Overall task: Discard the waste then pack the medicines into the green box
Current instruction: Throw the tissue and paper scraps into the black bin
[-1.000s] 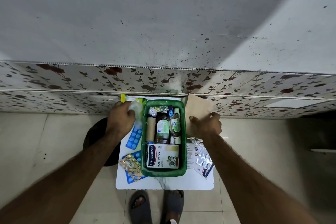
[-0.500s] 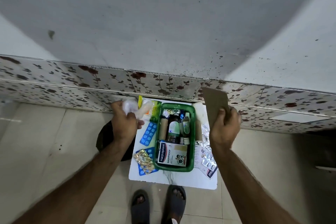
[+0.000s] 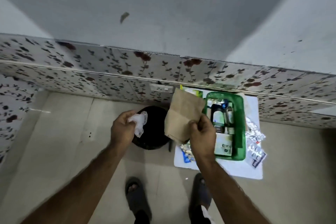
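Observation:
My left hand (image 3: 122, 127) grips a crumpled white plastic wrapper (image 3: 139, 123) over the left rim of a black bin (image 3: 154, 129) on the floor. My right hand (image 3: 202, 133) holds a brown paper bag (image 3: 183, 114) by its lower corner, just right of the bin. The green box (image 3: 241, 132) sits on a small white table (image 3: 236, 169), with bottles and a plaster carton inside. Silver blister strips (image 3: 255, 138) lie to the right of the box. More blister strips (image 3: 186, 151) lie left of it, partly hidden by my right hand.
A floral-panelled wall (image 3: 109, 71) runs behind the bin and table. A yellow-green packet (image 3: 194, 92) lies at the table's far left corner. My feet in dark sandals (image 3: 135, 192) stand on the tiled floor in front of the bin.
Both hands have swung left off the table toward the bin, carrying the wrapper and the paper bag. The view has turned left, so the box now sits at the right.

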